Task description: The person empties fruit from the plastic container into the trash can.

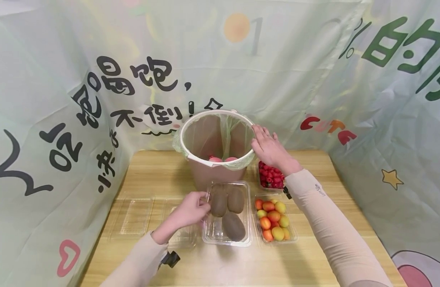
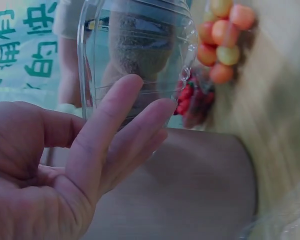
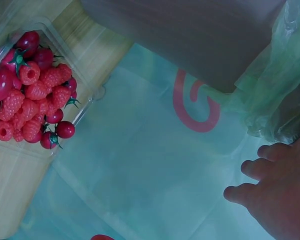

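My left hand (image 1: 192, 209) pinches the left side of a clear plastic box (image 1: 217, 235), its fingers outside the wall in the left wrist view. Three brown kiwis (image 1: 234, 227) lie in that box, which overlaps the lower front of the bin. The bin (image 1: 205, 175) is brownish with a white rim and a light green liner bag (image 1: 225, 131). A few pinkish-red round things (image 1: 231, 159) show at its bottom. My right hand (image 1: 272, 147) rests on the bin's right rim, fingers extended, beside the liner in the right wrist view.
To the right stands a box of red and yellow cherry tomatoes (image 1: 274, 216). Behind it, a box holds raspberries (image 3: 37, 90) and red cherry tomatoes (image 3: 65, 129). Two clear plastic boxes (image 1: 134, 215) sit at left on the wooden table (image 1: 277, 267). Printed cloth (image 1: 291, 79) surrounds the table.
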Demonstrator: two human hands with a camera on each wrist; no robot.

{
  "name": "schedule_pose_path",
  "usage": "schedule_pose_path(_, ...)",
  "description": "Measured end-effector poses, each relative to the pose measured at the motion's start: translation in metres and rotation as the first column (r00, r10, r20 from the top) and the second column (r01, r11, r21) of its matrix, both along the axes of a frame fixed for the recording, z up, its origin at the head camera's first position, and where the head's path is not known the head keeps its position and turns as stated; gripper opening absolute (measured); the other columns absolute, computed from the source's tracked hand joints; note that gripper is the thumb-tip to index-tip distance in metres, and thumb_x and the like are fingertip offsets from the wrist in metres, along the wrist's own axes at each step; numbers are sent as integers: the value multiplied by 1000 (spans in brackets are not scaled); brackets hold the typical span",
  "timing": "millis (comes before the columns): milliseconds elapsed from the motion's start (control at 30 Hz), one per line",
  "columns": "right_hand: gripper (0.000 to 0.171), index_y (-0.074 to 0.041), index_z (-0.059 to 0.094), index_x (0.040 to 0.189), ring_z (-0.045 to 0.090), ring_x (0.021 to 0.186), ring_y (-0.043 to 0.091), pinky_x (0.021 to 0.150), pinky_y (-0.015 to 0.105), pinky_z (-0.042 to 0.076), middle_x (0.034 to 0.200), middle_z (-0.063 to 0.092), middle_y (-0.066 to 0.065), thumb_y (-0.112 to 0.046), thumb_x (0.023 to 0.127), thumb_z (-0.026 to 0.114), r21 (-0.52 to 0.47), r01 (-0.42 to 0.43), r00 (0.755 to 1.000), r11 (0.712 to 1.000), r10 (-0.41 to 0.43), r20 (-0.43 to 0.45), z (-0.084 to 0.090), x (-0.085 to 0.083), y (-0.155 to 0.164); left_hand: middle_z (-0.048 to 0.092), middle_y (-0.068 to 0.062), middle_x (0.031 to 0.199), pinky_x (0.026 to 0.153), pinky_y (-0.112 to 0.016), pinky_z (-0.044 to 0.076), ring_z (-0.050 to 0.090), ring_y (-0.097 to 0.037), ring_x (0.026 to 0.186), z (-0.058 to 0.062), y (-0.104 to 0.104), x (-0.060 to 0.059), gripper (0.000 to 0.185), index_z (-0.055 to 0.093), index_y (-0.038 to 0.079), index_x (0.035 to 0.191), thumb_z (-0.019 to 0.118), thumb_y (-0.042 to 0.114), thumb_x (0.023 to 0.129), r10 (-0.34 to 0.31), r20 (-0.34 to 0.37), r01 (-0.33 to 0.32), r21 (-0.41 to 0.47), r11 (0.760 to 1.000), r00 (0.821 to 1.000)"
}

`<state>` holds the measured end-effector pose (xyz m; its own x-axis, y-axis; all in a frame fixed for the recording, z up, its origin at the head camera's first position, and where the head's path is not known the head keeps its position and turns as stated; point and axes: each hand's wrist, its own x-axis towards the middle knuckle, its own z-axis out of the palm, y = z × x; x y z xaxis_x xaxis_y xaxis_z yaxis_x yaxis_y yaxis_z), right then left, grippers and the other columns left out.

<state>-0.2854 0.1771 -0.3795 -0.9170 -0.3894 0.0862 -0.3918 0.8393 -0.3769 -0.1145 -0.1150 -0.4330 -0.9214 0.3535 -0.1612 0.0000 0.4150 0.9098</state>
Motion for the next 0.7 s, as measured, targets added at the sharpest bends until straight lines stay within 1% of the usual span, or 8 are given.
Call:
schedule_pose_path(133, 68, -7, 12, 169, 11, 163, 46, 129, 70, 6, 176, 15, 22, -37, 109, 23, 7, -3, 1000, 1000, 3, 2, -3, -2, 1, 68, -15, 68, 53, -41, 64, 65, -11, 51, 13, 0, 0, 57, 43, -21, 147, 51, -5, 93, 13, 19, -14, 37, 999, 1000)
schedule_pose_path(200, 69, -7, 11, 170, 10, 163, 46, 129, 70, 6, 176, 14, 21, -38, 109, 23, 6, -4, 1000, 1000, 4, 5, -4, -3, 1, 69, -15, 68, 53, -40, 64, 66, -12, 51, 20, 0, 1, 56, 45, -19, 147, 51, -4, 93, 19, 12, -19, 45, 999, 1000)
schedule_pose_path(300, 70, -8, 11, 170, 10, 163, 45, 130, 70, 7, 177, 14, 20, -41, 109, 22, 2, -4, 1000, 1000, 4, 9, -3, -2, 0, 71, -15, 70, 53, -41, 64, 69, -15, 53, 31, -1, 2, 52, 51, -16, 143, 52, -4, 93, 25, 14, -26, 58, 998, 1000)
schedule_pose_path(400, 70, -8, 11, 170, 11, 163, 45, 130, 70, 7, 177, 14, 21, -41, 109, 21, 3, -3, 1000, 1000, 3, 9, -3, -2, 0, 73, -15, 76, 54, -41, 64, 73, -21, 58, 42, -2, 2, 48, 53, -15, 141, 52, -2, 94, 27, 27, -29, 63, 998, 999)
schedule_pose_path(467, 69, -7, 11, 170, 11, 163, 46, 129, 70, 7, 176, 14, 21, -40, 109, 22, 5, -4, 1000, 1000, 4, 9, -3, -2, 0, 74, -14, 78, 54, -40, 64, 75, -24, 60, 47, -3, 2, 47, 54, -14, 140, 52, -2, 95, 25, 38, -28, 62, 998, 999)
schedule_pose_path(533, 69, -7, 12, 169, 11, 163, 46, 129, 70, 6, 176, 15, 22, -38, 109, 23, 2, -3, 1000, 1000, 3, 9, -3, -2, 1, 75, -15, 78, 56, -43, 65, 76, -27, 62, 52, -4, 2, 47, 54, -14, 140, 52, -1, 95, 16, 42, -18, 59, 998, 999)
schedule_pose_path(600, 69, -7, 12, 169, 12, 163, 46, 130, 69, 6, 176, 15, 22, -39, 109, 23, -4, -1, 1000, 1000, 1, 10, -2, -1, 1, 74, -16, 76, 57, -45, 65, 75, -26, 61, 55, -4, 3, 45, 56, -14, 138, 53, -1, 94, 3, 37, -5, 57, 998, 999)
schedule_pose_path(700, 70, -8, 11, 169, 11, 163, 45, 130, 68, 6, 176, 14, 21, -40, 109, 22, -8, 0, 1000, 1000, 0, 14, 0, 1, 1, 72, -18, 74, 56, -45, 65, 75, -26, 60, 59, -3, 5, 42, 58, -12, 135, 53, -1, 95, -12, 34, 10, 56, 998, 999)
